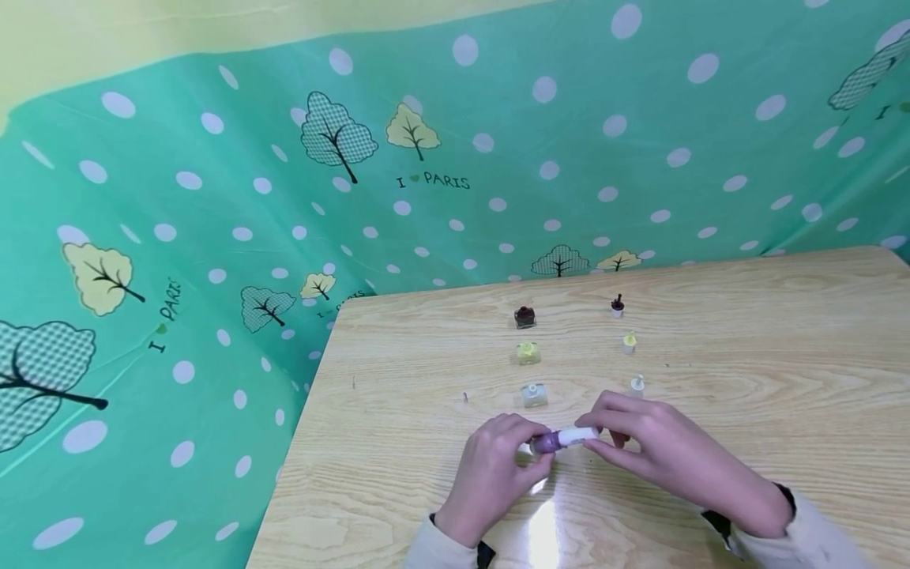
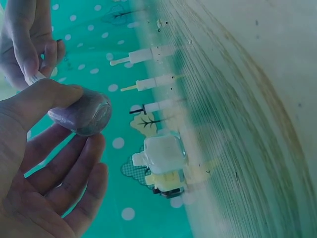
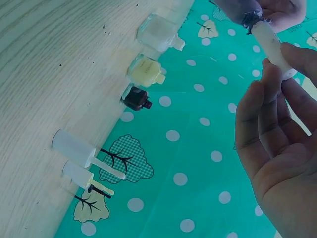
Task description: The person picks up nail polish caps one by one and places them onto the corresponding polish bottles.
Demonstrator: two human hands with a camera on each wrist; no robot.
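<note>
Near the front of the table my left hand (image 1: pixel 498 466) holds a purple nail polish bottle (image 1: pixel 547 443) on its side, thumb on one face and fingers on the other. Its long white cap (image 1: pixel 577 435) points to the right, and my right hand (image 1: pixel 654 438) pinches the cap's far end between thumb and fingertips. In the right wrist view the cap (image 3: pixel 271 44) meets the bottle's neck, where dark purple polish is crusted. The left wrist view shows the bottle's rounded glass base (image 2: pixel 94 119); most of the cap is hidden there behind the thumb.
Beyond the hands, three uncapped polish bottles form a column: clear-white (image 1: pixel 534 395), yellow (image 1: pixel 528 353) and dark (image 1: pixel 524 318). To their right, three caps stand brush-up: white (image 1: pixel 637 385), yellow-brushed (image 1: pixel 629 342) and dark-brushed (image 1: pixel 617 307). A green patterned cloth (image 1: pixel 441 213) hangs behind the table.
</note>
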